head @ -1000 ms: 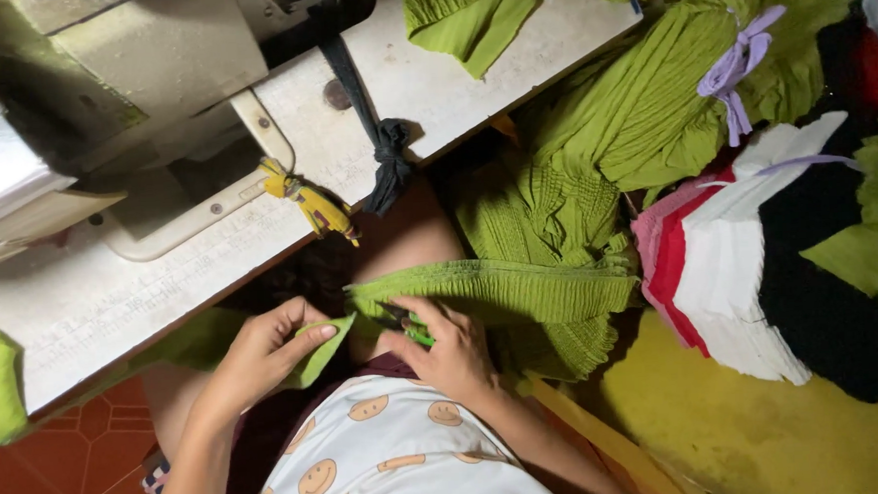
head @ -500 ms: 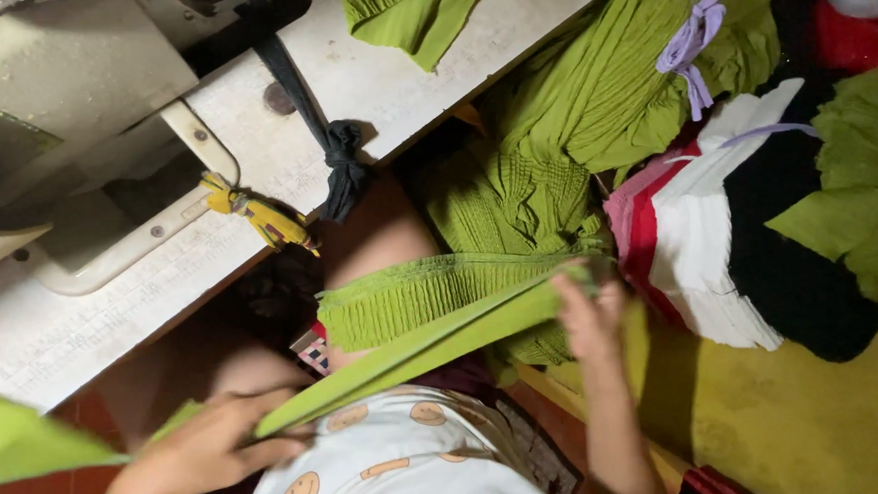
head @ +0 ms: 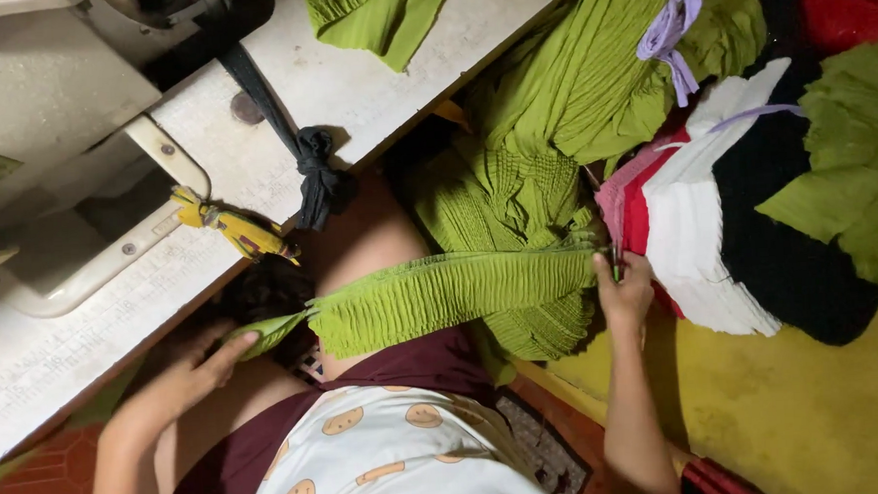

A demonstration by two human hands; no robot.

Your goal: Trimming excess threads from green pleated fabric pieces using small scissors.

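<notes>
A long strip of pleated green fabric [head: 451, 291] stretches across my lap. My left hand [head: 190, 375] pinches its narrow left end just below the table edge. My right hand [head: 623, 287] grips the strip's right end, beside a stack of folded cloth; a small green-handled tool shows between its fingers. The strip runs into a heap of the same pleated green fabric [head: 501, 194] hanging between my knee and the table.
A white sewing table [head: 350, 71] carries a sewing machine [head: 41, 107], a yellow-handled tool [head: 238, 232] and a knotted black strap [head: 317, 178]. Bundles of green [head: 590, 79], white, red and black cloth [head: 758, 220] lie at right on a yellow floor [head: 818, 408].
My hands have drawn apart, pulling the green strip out flat and level. My right hand moved right to the cloth stack; my left hand rose toward the table edge.
</notes>
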